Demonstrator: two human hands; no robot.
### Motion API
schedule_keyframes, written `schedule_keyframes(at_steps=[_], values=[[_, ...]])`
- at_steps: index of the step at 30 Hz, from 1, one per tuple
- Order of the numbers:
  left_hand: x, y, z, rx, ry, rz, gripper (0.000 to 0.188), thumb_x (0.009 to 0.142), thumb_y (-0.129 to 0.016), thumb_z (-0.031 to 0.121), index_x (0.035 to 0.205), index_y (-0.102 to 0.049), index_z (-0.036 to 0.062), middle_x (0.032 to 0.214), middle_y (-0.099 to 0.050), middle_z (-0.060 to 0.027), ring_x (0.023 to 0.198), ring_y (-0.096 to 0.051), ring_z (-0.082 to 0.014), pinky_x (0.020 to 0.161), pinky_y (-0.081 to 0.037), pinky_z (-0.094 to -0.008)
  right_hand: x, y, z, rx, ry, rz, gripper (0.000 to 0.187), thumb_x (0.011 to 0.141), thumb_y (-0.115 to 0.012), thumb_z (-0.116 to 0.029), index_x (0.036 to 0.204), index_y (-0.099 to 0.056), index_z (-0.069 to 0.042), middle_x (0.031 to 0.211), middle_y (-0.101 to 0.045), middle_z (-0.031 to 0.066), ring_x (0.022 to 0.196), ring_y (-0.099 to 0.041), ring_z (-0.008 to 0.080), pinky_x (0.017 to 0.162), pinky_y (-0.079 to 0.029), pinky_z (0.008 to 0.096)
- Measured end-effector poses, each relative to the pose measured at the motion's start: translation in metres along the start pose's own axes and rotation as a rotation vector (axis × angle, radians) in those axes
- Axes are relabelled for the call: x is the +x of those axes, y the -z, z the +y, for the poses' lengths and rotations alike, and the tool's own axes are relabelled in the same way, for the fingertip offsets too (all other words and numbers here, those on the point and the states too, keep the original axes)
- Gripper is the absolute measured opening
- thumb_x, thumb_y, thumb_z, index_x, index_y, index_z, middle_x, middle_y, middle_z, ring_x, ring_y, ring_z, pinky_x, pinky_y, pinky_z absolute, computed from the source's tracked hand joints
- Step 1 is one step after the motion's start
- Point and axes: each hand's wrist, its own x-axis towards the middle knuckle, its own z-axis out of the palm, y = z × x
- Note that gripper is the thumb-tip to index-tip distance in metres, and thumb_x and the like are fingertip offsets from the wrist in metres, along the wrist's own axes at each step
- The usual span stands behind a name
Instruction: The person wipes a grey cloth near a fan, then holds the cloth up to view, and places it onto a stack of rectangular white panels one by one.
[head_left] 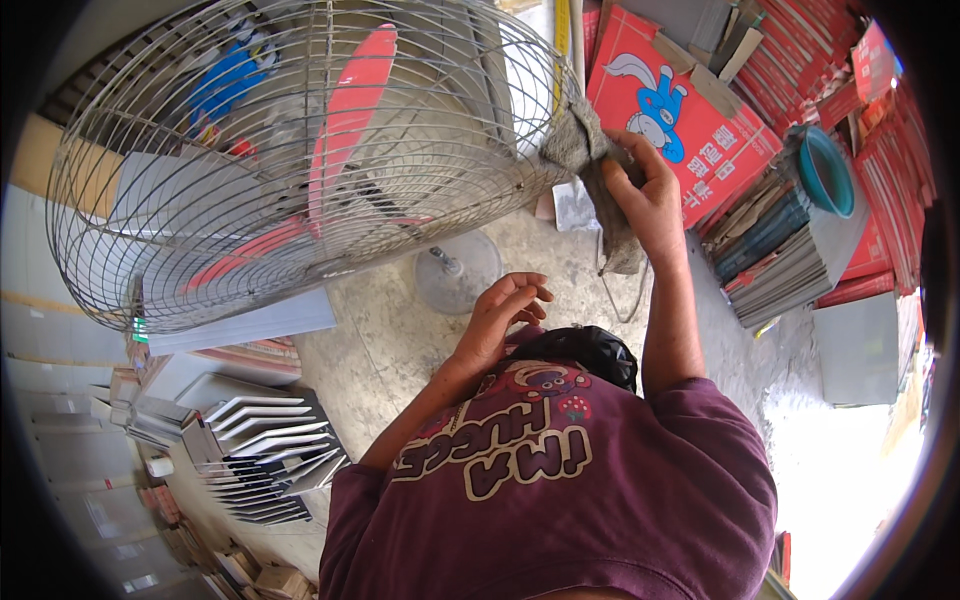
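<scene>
A large fan with a round wire guard point(262, 262) fills the upper left, and pinkish-red blades point(345, 115) show through the wires. Pinched between the thumb and fingers of my right hand point(648, 190) is a dirty grey rag point(575, 140). The rag presses against the right edge of the guard, and a loose part of it hangs below my fingers. My left hand point(505, 315) is in front of my chest with its fingers loosely bent and apart, holding nothing, clear of the guard. Beyond it on the floor sits the fan's round grey base point(457, 275).
Red cartons point(690, 110) and stacked boards point(785, 260) crowd the right side, topped by a teal basin point(826, 172). At lower left, white-edged tiles or panels point(270, 430) stand in a rack. A black plastic bag point(590, 350) is close to my body.
</scene>
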Motion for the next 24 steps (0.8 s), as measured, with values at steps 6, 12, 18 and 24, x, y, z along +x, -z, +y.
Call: schedule_keyframes(at_steps=[6, 12, 18, 24], values=[[0.002, -0.001, -0.002, 0.008, -0.002, -0.014, 0.026, 0.090, -0.052, 0.023, 0.108, -0.054, 0.0045, 0.095, -0.060, -0.0051, 0.077, -0.054, -0.0093, 0.073, -0.043, -0.0246, -0.009, 0.008, -0.014, -0.314, 0.020, -0.007, 0.034, 0.074, -0.060, -0.018, 0.106, -0.061, -0.008, 0.076, -0.063, 0.0166, 0.070, -0.062, 0.0248, 0.068, -0.048, 0.0324], [0.002, 0.001, -0.005, 0.012, -0.010, -0.004, 0.028, 0.090, -0.050, 0.021, 0.111, -0.053, 0.0025, 0.097, -0.059, -0.0074, 0.079, -0.054, -0.0115, 0.077, -0.042, -0.0273, -0.013, 0.006, -0.045, -0.223, 0.120, -0.042, 0.033, 0.072, -0.060, -0.015, 0.104, -0.061, -0.006, 0.080, -0.064, 0.0171, 0.072, -0.064, 0.0266, 0.070, -0.049, 0.0330], [0.001, 0.001, -0.004, 0.009, -0.024, 0.010, 0.028, 0.090, -0.050, 0.021, 0.110, -0.053, 0.0027, 0.097, -0.059, -0.0076, 0.078, -0.055, -0.0115, 0.076, -0.042, -0.0270, -0.010, -0.007, -0.074, -0.013, 0.265, -0.012, 0.031, 0.075, -0.060, -0.008, 0.106, -0.060, -0.005, 0.083, -0.065, 0.0133, 0.075, -0.063, 0.0162, 0.068, -0.049, 0.0268], [-0.001, 0.004, -0.004, 0.007, -0.024, 0.033, 0.028, 0.089, -0.051, 0.022, 0.110, -0.053, 0.0026, 0.097, -0.059, -0.0077, 0.078, -0.055, -0.0115, 0.076, -0.042, -0.0267, -0.009, -0.018, -0.086, 0.197, 0.572, 0.103, 0.033, 0.075, -0.059, 0.002, 0.108, -0.059, -0.002, 0.095, -0.064, 0.0074, 0.081, -0.059, 0.0077, 0.070, -0.046, 0.0207]])
